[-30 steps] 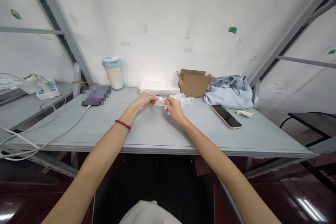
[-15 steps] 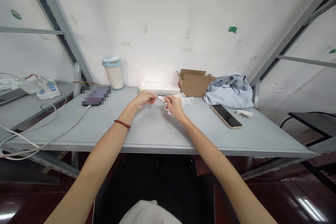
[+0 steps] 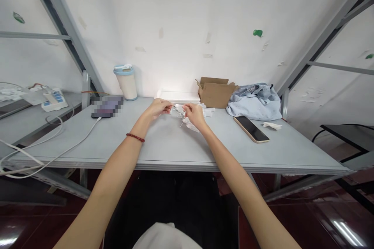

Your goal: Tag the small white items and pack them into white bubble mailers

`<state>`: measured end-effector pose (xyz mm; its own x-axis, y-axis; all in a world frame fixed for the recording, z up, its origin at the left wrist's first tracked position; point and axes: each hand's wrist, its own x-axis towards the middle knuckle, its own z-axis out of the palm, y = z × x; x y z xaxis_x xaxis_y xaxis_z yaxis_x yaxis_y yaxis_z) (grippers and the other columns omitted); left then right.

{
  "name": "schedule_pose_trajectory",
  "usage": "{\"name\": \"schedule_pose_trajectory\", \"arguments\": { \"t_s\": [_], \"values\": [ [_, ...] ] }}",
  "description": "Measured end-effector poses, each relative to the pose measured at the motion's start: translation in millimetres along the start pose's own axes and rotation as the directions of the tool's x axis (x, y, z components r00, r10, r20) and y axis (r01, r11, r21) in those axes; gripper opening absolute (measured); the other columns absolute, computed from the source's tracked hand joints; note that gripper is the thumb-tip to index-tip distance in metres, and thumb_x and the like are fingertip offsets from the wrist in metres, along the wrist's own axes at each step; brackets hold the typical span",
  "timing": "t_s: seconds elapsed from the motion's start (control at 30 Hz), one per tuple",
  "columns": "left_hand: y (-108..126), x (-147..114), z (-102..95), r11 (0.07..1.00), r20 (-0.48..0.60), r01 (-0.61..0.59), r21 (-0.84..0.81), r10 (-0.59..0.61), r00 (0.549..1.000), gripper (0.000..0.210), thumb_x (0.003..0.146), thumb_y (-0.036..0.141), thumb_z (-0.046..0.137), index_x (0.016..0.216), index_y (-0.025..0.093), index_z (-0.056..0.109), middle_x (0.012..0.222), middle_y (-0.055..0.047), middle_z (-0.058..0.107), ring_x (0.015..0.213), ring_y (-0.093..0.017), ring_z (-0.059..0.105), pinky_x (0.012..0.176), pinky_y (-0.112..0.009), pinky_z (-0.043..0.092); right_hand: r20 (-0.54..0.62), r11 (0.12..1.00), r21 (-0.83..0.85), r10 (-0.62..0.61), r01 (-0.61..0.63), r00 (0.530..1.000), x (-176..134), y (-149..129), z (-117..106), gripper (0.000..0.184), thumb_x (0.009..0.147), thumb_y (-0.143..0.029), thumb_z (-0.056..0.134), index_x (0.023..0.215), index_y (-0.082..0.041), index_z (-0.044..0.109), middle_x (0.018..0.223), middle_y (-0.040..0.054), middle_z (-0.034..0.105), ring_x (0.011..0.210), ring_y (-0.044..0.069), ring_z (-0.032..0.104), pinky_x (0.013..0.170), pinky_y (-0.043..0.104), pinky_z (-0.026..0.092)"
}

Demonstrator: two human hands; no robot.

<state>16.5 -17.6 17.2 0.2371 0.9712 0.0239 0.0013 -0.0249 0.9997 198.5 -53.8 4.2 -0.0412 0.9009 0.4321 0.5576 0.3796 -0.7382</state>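
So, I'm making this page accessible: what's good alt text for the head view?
A person's left hand and right hand hold a small white item between them above a grey table, near loose white pieces. Behind are a lidded cup and an open cardboard box; a phone lies at right.

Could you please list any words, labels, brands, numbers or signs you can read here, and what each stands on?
None can be read.
Pixelated screen: unreadable.
Dark phone: no text visible.
Cardboard box: no lettering visible.
Small white pieces: too small to tell.
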Motion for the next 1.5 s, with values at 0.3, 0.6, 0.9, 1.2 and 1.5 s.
{"name": "schedule_pose_trajectory", "arguments": {
  "t_s": [0.3, 0.6, 0.9, 1.2, 1.5],
  "values": [
    [1, -1, -2.1, 1.0, -0.002, 0.018, 0.011, -0.018, 1.0, 0.016, 0.069, 0.02, 0.073, 0.058, 0.013, 0.063, 0.057, -0.001, 0.057, 0.051, -0.009, 0.05, 0.061, -0.026, 0.045, 0.009, 1.0, -0.011, 0.0, 0.0, 1.0, -1, 1, 1, 0.022, 0.09, -0.024, 0.053, 0.081, -0.015, 0.071, 0.052, -0.0025, 0.06, 0.054, 0.013, 0.057, 0.066, 0.024, 0.043],
    [-2, 2, -19.9, 0.995, -0.103, 0.095, -0.02, -0.097, 0.99, 0.014, 0.065, 0.021, 0.076, 0.064, 0.011, 0.067, 0.063, -0.002, 0.059, 0.056, -0.009, 0.053, 0.057, -0.024, 0.044, 0.0, 0.999, -0.042, -0.004, 0.004, 1.0, -4, 10, -4, 0.021, 0.092, -0.023, 0.051, 0.087, -0.017, 0.07, 0.058, -0.0018, 0.062, 0.058, 0.014, 0.06, 0.067, 0.025, 0.043],
    [-2, -4, -12.2, 0.987, 0.101, 0.072, 0.143, -0.087, 0.991, 0.024, 0.059, 0.032, 0.085, 0.063, 0.014, 0.069, 0.063, -0.003, 0.061, 0.06, -0.012, 0.055, 0.06, -0.026, 0.046, 0.052, 0.996, -0.073, -0.045, 0.049, 0.998, -6, 8, 0, 0.017, 0.091, -0.025, 0.055, 0.094, -0.015, 0.068, 0.082, 0.0043, 0.071, 0.065, 0.014, 0.061, 0.069, 0.026, 0.045],
    [-6, 10, -31.1, 0.983, -0.352, 0.138, -0.124, -0.173, 0.92, 0.014, 0.067, 0.011, 0.074, 0.061, 0.013, 0.062, 0.052, 0.001, 0.055, 0.047, -0.008, 0.05, 0.05, -0.022, 0.044, 0.155, 0.972, -0.23, -0.02, 0.056, 0.988, -3, 16, -6, 0.013, 0.084, -0.025, 0.065, 0.092, -0.015, 0.066, 0.085, 0.0039, 0.069, 0.071, 0.013, 0.058, 0.064, 0.023, 0.04],
    [-24, 15, -34.0, 0.977, -0.3, 0.168, -0.132, -0.201, 0.933, 0.014, 0.069, 0.011, 0.074, 0.072, 0.013, 0.061, 0.061, -0.004, 0.064, 0.05, -0.01, 0.057, 0.054, -0.022, 0.049, 0.256, 0.949, -0.31, 0.02, 0.063, 0.966, -5, 9, -14, 0.013, 0.083, -0.02, 0.065, 0.071, -0.016, 0.065, 0.069, 0.0013, 0.068, 0.064, 0.012, 0.056, 0.057, 0.023, 0.031]
  ]
}}
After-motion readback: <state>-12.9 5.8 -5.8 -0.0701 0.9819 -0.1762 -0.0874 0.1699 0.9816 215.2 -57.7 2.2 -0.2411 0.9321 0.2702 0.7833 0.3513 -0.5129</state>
